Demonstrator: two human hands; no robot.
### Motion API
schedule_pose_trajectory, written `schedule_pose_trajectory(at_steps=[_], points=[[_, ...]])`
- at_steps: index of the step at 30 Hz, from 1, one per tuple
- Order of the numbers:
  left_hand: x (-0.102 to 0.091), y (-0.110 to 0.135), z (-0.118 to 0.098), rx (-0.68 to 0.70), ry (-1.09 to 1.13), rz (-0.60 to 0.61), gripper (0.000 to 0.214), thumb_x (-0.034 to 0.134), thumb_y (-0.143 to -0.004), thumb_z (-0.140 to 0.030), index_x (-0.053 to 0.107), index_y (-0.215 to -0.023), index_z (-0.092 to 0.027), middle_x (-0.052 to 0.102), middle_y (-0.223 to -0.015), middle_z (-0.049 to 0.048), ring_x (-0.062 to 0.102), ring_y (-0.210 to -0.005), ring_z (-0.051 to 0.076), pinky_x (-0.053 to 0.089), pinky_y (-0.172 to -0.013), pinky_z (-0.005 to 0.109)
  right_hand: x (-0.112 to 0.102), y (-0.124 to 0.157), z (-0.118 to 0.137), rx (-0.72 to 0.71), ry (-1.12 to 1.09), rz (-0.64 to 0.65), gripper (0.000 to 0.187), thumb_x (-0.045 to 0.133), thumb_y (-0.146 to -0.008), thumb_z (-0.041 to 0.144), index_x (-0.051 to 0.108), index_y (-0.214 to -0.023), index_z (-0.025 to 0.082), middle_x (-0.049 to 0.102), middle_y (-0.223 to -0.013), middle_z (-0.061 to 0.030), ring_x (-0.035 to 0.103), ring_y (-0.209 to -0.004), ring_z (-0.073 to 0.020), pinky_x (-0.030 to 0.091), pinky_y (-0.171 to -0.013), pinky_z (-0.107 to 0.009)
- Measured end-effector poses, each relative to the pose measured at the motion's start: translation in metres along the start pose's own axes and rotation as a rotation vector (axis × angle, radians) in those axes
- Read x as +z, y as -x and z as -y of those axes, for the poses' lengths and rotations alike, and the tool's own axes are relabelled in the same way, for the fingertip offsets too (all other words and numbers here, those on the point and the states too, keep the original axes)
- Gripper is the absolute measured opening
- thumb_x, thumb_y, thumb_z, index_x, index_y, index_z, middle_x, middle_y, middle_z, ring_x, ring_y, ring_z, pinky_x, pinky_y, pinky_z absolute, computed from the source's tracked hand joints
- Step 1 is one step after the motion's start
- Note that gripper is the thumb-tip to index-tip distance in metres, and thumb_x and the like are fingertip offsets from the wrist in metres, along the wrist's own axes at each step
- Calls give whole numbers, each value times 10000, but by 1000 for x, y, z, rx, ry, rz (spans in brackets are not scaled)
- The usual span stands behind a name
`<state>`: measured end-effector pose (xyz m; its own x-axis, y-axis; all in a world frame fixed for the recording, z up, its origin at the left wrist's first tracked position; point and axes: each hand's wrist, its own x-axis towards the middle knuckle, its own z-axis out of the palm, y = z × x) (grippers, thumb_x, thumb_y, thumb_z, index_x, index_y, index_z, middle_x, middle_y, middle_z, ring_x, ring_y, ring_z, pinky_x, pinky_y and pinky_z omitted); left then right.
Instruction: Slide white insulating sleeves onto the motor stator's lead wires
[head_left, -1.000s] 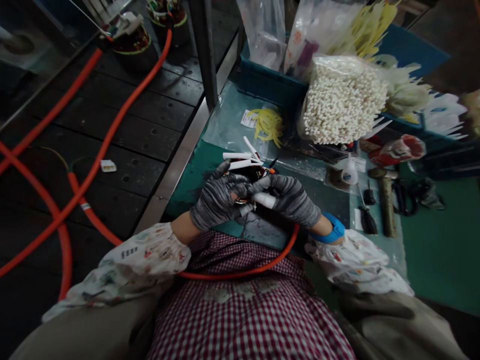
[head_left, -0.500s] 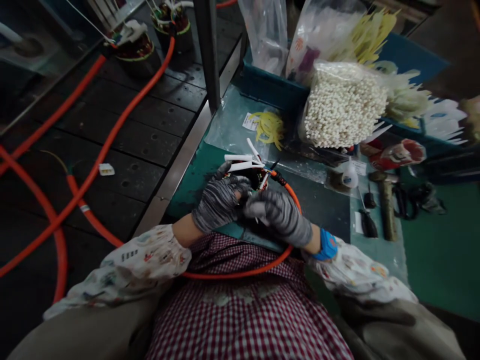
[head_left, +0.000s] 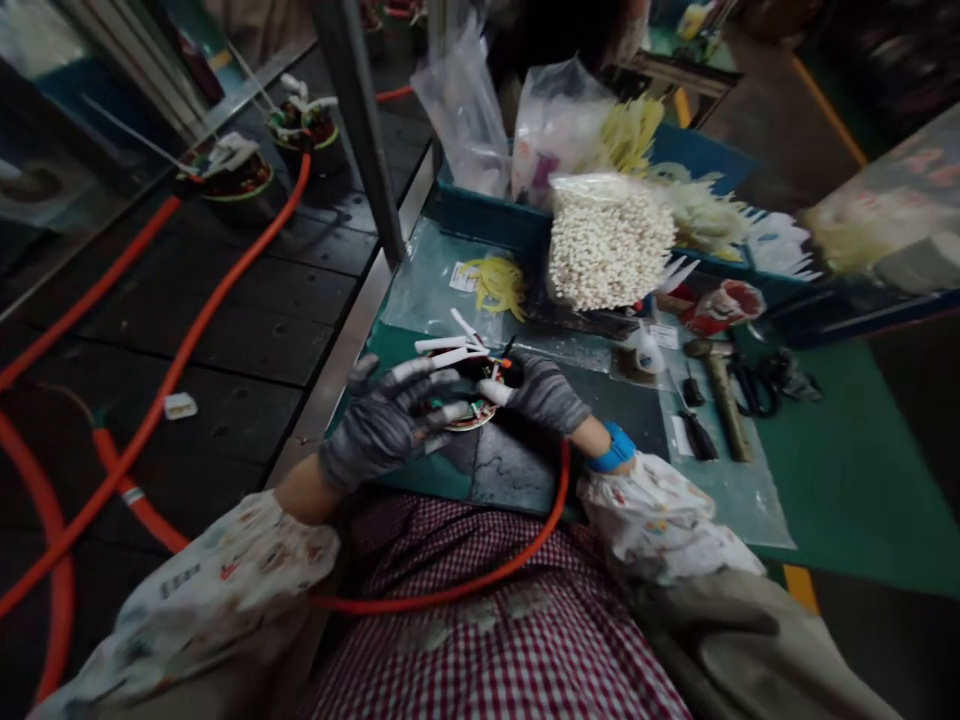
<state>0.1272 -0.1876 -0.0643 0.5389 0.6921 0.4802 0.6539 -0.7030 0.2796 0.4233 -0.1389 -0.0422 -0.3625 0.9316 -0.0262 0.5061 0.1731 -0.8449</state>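
Note:
A small wound motor coil (head_left: 476, 385) with copper-red windings lies on the green mat (head_left: 405, 350), and thin white plastic sleeves (head_left: 450, 348) stick out from it. My left hand (head_left: 386, 425), in a grey striped glove, spreads its fingers just left of the coil and holds nothing. My right hand (head_left: 540, 392), gloved the same way, pinches a short white sleeve (head_left: 491, 391) against the coil's right side. From the coil, a thick orange cable (head_left: 562, 480) curves down past my right wrist and across my lap. The coil's underside is hidden.
A bag of small white parts (head_left: 609, 245) and yellow cable ties (head_left: 496, 285) lie beyond the coil, before a blue crate (head_left: 487, 220). A hammer (head_left: 724, 400), screwdrivers (head_left: 697, 435) and a glue bottle (head_left: 649, 352) lie right. Left stands a metal post (head_left: 360, 130), beside a dark perforated bench (head_left: 225, 300).
The view has shifted back and tilted. My left hand has moved away to the left and spread its fingers. My right hand has drawn in beside the coil.

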Motion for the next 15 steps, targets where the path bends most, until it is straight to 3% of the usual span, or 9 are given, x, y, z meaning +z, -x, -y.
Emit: schedule_pose_trajectory(at_steps=[4,6,8,10,12,15], points=[[-22,-4,21,234,-216,-126,331,854,-976,-400,771,-1293,-443,788,-1545,-39,642,-1528,309,152,-1485,606,-13,-44,4,-111,32,232,258,843,-957,346,820,-1146,171,860,-976,-22,710,-792,-177,611,-780,-323],[-29,-11,22,323,-224,-98,243,829,-1004,-444,776,-1237,-400,798,-1524,-39,652,-1515,315,241,-1465,613,-16,-62,7,-152,76,298,198,911,-899,295,837,-1043,183,829,-866,17,688,-741,-162,601,-744,-300],[-31,-16,17,362,-136,-14,183,804,-1034,-426,777,-1198,-352,820,-1476,-27,664,-1511,302,415,-1399,565,-15,-69,10,-183,97,329,210,950,-870,266,849,-1039,195,838,-893,14,722,-773,-172,624,-761,-304],[-28,-16,10,341,-56,39,157,822,-1034,-340,775,-1178,-298,842,-1411,4,684,-1489,271,574,-1275,456,-16,-61,13,-270,228,213,340,983,-866,302,858,-1171,217,874,-1111,-36,782,-918,-208,663,-852,-335],[-22,-15,3,293,-63,38,189,870,-999,-255,777,-1164,-263,859,-1331,30,718,-1430,259,652,-1159,393,-23,-43,14,-367,424,-12,469,977,-904,381,837,-1332,249,840,-1353,-97,794,-1126,-268,669,-1006,-408],[-10,-14,-10,248,-188,-5,162,892,-982,-247,783,-1102,-257,880,-1169,34,783,-1288,300,702,-1063,450,-45,-18,14,-366,618,-325,378,791,-1070,433,817,-1409,267,785,-1468,-156,710,-1350,-378,558,-1200,-604]])
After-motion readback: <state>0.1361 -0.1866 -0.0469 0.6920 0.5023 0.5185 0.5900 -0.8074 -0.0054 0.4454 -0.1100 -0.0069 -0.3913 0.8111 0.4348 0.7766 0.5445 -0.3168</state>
